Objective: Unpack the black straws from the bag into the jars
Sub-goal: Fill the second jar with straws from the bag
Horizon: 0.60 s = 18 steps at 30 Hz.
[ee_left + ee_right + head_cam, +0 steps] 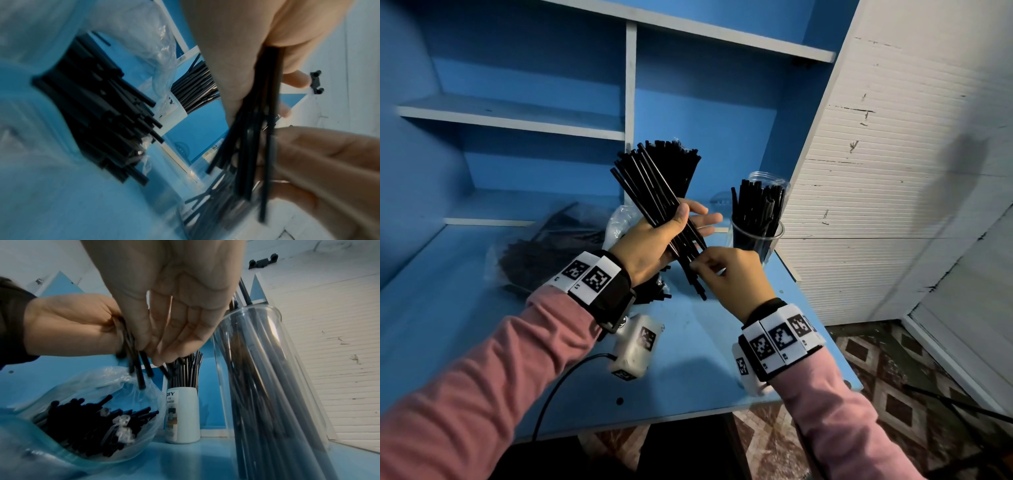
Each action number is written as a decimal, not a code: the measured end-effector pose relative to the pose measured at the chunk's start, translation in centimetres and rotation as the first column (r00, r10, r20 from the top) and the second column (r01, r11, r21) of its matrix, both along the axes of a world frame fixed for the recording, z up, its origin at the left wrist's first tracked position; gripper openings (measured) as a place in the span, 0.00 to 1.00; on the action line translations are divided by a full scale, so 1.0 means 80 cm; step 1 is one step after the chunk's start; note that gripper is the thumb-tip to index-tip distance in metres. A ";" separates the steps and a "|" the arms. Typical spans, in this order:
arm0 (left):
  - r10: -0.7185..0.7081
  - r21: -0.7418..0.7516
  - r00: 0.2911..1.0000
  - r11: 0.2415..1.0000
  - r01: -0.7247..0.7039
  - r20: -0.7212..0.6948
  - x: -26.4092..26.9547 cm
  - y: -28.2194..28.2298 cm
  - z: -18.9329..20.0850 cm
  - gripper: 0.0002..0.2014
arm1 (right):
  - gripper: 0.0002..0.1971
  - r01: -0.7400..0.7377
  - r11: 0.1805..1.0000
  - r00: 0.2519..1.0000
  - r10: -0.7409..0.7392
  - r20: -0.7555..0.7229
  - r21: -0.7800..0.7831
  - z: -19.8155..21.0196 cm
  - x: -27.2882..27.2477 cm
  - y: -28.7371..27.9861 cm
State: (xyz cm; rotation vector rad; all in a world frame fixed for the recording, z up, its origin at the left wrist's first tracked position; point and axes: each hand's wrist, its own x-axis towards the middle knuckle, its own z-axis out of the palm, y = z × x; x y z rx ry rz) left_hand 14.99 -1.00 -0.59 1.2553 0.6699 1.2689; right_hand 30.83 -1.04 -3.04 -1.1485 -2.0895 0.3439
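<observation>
My left hand (pixel 671 229) holds a bundle of black straws (pixel 654 171) tilted up over the table, thumb across the front and fingers behind. At the bundle's lower ends my right hand (pixel 710 269) pinches a few straws between thumb and fingers (pixel 156 353). A clear jar (pixel 756 236) part full of straws stands just right of both hands, and it looms close in the right wrist view (pixel 267 369). A white jar (pixel 183 415) holding straws stands behind, hidden in the head view. The clear plastic bag (pixel 541 246) with several straws left lies to the left of my hands, its mouth (pixel 92 418) below them.
The blue table (pixel 465 342) ends close to the right of the clear jar, beside a white ribbed wall (pixel 893 171). Blue shelves (pixel 517 116) rise behind. A black cable (pixel 558 387) runs over the table's front edge.
</observation>
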 end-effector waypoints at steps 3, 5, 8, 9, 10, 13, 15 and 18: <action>0.180 0.079 0.979 0.982 -0.173 -0.099 -0.002 0.008 -0.002 0.14 | 0.10 0.042 0.995 0.989 -0.028 -0.143 0.096 0.014 0.001 -0.002; 0.212 0.123 0.965 0.973 -0.194 -0.157 0.004 0.010 -0.007 0.14 | 0.08 0.088 0.978 0.963 -0.035 -0.267 0.190 0.029 -0.001 -0.005; 0.183 0.112 0.946 0.981 -0.158 -0.269 0.016 0.009 -0.019 0.15 | 0.13 0.020 0.979 0.928 0.057 -0.368 0.204 0.060 -0.008 -0.014; 0.161 0.104 0.934 0.985 -0.134 -0.320 0.020 0.008 -0.022 0.16 | 0.21 -0.042 0.980 0.929 0.110 -0.353 0.196 0.069 -0.009 -0.015; 0.131 0.095 0.923 0.990 -0.103 -0.362 0.024 0.009 -0.026 0.15 | 0.28 -0.092 0.976 0.935 0.152 -0.321 0.195 0.076 -0.010 -0.015; 0.039 0.015 0.905 0.999 -0.036 -0.423 0.035 0.005 -0.027 0.10 | 0.29 -0.165 0.964 0.956 0.208 -0.206 0.208 0.080 -0.017 -0.007; -0.041 -0.063 0.895 0.998 0.014 -0.445 0.038 0.001 -0.030 0.11 | 0.19 -0.154 0.954 0.971 0.193 -0.138 0.256 0.073 -0.022 0.004; -0.094 -0.095 0.851 0.994 0.052 -0.516 0.035 -0.001 -0.035 0.13 | 0.15 -0.145 0.942 0.976 0.185 -0.111 0.301 0.061 -0.024 0.010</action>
